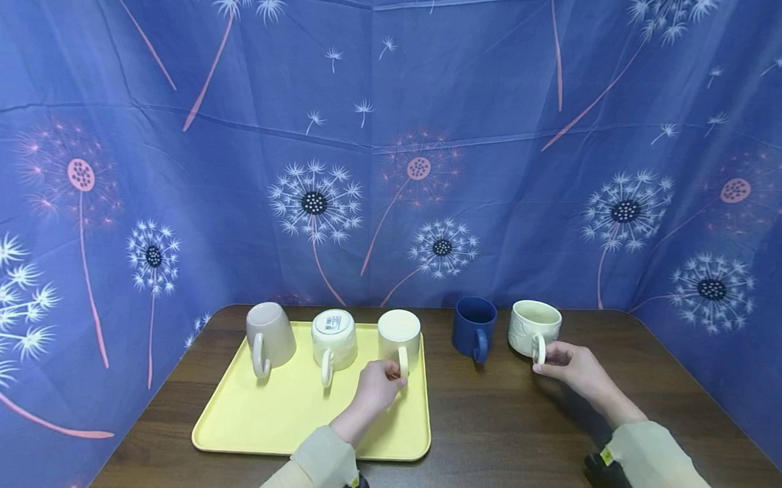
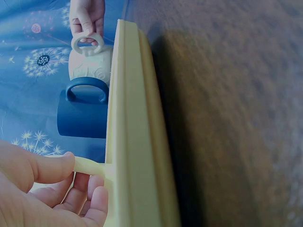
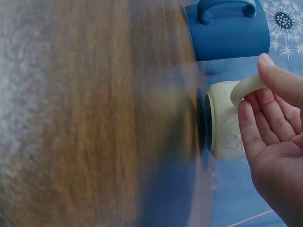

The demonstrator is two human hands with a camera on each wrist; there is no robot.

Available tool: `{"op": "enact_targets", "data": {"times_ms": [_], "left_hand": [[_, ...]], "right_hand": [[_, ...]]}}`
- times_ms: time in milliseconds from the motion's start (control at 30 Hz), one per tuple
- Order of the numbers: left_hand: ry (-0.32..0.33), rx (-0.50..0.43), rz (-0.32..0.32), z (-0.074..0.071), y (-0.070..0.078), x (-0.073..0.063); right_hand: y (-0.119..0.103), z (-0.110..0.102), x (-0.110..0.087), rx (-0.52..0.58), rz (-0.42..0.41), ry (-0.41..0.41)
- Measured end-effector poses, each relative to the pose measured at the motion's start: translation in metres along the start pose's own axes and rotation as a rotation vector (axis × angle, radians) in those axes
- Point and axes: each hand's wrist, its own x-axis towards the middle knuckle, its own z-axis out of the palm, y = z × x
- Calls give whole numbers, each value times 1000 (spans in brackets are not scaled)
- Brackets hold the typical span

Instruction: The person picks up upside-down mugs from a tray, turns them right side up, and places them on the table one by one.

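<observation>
On the right part of the yellow tray (image 1: 278, 421), a cream mug (image 1: 396, 333) stands upside down, its handle toward me. My left hand (image 1: 378, 389) pinches that handle (image 2: 89, 165), thumb on one side and fingertips on the other. Over on the table at the right, a pale embossed mug (image 1: 524, 339) stands upright with its mouth up. My right hand (image 1: 580, 370) holds it by the handle (image 3: 248, 87), between thumb and curled fingers. Between the two held mugs, an upright dark blue mug (image 1: 471, 326) has its handle facing me.
Two more mugs stand upside down on the tray: a grey-beige mug (image 1: 272, 333) at the left and a white embossed mug (image 1: 336, 341) in the middle. The brown wooden table (image 1: 500, 438) ends at a blue dandelion-print cloth (image 1: 531, 184) behind and at both sides.
</observation>
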Motion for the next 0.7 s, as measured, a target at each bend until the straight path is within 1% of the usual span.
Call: {"op": "enact_targets", "data": {"times_ms": [67,267,467,567,700], "left_hand": [[-4,11,-5,-1,0,0],[-6,10,-6,-2,-2,0],[-14,9,5,-7,-4,-3],[-23,-3,9,-10,-5,-5],[-33,-11,17,-13,-6,-6]], "right_hand": [[1,0,-1,-10,-3,-11],[4,3,-4,14,-14,-41],[10,6,-6,-2,8,-100],[12,6,-7,14,8,-115],[15,6,-7,64,-10,-116]]}}
